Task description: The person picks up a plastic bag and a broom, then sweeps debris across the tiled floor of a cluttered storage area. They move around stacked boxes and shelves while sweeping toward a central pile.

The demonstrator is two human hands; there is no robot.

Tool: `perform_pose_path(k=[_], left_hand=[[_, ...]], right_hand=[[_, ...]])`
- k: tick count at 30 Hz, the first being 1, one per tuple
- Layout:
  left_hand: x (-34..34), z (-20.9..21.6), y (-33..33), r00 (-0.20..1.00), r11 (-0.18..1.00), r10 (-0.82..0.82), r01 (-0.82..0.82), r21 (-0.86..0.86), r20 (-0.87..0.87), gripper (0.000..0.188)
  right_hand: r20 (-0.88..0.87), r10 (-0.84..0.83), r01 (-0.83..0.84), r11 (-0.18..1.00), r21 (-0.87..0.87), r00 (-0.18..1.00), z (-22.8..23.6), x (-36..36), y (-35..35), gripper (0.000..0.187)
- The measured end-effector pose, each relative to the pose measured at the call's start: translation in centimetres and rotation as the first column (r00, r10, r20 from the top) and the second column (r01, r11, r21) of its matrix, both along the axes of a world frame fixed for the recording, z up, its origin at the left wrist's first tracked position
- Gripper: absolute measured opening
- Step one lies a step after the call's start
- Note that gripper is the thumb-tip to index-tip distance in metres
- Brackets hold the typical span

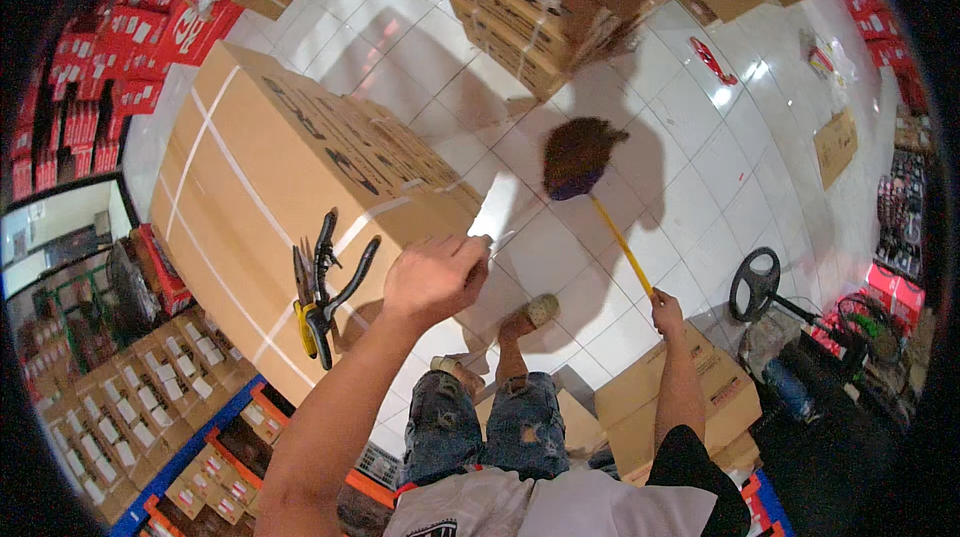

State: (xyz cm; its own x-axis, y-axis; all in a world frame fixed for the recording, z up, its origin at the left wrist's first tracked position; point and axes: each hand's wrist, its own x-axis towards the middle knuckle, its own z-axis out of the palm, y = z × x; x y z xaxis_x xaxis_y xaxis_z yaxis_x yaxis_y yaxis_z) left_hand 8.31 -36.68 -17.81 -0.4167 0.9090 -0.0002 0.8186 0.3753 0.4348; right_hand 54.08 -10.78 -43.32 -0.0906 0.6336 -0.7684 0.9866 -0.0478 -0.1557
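My right hand (667,314) is closed around the yellow handle of a broom (622,242). Its dark brown bristles (580,152), set in a purple head, rest on the tiled floor ahead of me. My left hand (438,279) is raised by the near right corner of a large strapped cardboard box (225,202), fingers curled together. Whether anything is pinched in them I cannot make out; a bright white patch shows just beyond the fingertips. On top of that box, left of my left hand, lie plier-like hand tools (322,297) with black and yellow parts.
Tall stacked cartons (520,12) stand ahead. A red object (712,62) and a flat cardboard piece (836,147) lie on the floor at right. Close by on the right are another carton (690,407) and a black steering wheel (755,284). Red boxes (130,27) fill shelves at left.
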Motion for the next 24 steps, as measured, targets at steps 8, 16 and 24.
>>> perform_pose_path(k=[8, 16, 24], left_hand=[[0.5, -0.5, 0.3, 0.999, 1.000, 0.002, -0.003, -0.020, -0.041, 0.010], [0.9, -0.3, 0.6, 0.998, 1.000, 0.013, -0.015, -0.020, -0.061, 0.009], [1.0, 0.1, 0.8, 0.993, 0.998, -0.037, 0.032, -0.047, -0.108, 0.012]], right_hand=[[-0.072, 0.050, -0.044, 0.995, 0.085, 0.996, 12.0, 2.1, -3.5, 0.046], [-0.039, 0.370, -0.370, 0.907, -0.200, 0.928, 10.2, 1.3, -5.6, 0.038], [0.289, 0.427, -0.474, 0.873, 0.114, 0.857, 8.4, 8.2, 9.1, 0.031]])
